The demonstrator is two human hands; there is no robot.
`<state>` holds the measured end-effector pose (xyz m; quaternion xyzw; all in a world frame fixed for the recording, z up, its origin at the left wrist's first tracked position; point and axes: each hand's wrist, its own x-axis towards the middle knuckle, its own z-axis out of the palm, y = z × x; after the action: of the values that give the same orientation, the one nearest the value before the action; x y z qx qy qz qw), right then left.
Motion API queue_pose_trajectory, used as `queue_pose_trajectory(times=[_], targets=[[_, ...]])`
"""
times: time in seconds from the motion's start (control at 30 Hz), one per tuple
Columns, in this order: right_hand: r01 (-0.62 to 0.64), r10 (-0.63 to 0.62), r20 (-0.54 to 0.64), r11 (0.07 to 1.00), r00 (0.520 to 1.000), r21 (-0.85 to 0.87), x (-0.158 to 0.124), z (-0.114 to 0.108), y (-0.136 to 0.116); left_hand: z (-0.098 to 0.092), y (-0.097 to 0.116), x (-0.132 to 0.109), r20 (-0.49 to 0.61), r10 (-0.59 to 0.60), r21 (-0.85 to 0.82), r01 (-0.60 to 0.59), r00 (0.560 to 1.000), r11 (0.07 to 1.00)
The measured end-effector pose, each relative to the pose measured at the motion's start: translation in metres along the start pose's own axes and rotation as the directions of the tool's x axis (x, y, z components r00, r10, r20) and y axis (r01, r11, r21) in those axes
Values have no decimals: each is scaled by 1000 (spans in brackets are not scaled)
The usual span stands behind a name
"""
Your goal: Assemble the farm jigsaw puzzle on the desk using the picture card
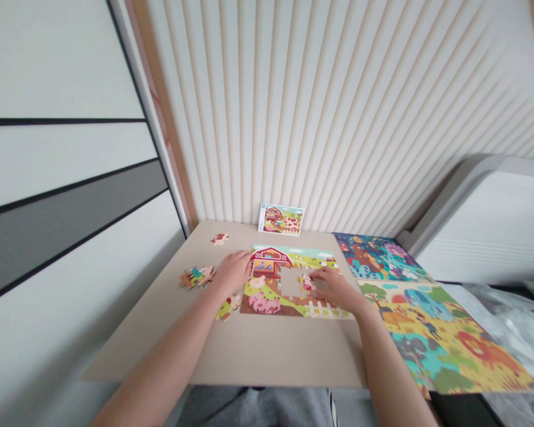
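Our left hand (234,273) lies flat, fingers (242,260) together on the edge of the farm jigsaw (267,296). Our right hand (329,289) bends over a piece (307,281) beside its gap, grip unclear. The jigsaw sits mid-frame on the beige worktop (267,356), a picture card (280,219) propped behind, loose pieces (198,277) at left.

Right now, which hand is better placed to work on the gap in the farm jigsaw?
Probably the right hand: it lies at the edge of the gap, over the pieces there. The left hand sits farther off, beside the red barn.
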<state>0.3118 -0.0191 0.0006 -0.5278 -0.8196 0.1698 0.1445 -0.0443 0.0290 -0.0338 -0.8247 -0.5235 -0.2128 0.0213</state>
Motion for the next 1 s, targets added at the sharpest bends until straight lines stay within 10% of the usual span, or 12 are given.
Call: queue_pose_trajectory(times=[1.0], targets=[[53,-73,-45,934,996,-354,12,11,-13,1,1,-1,25,-18,2,18,1000,1000]])
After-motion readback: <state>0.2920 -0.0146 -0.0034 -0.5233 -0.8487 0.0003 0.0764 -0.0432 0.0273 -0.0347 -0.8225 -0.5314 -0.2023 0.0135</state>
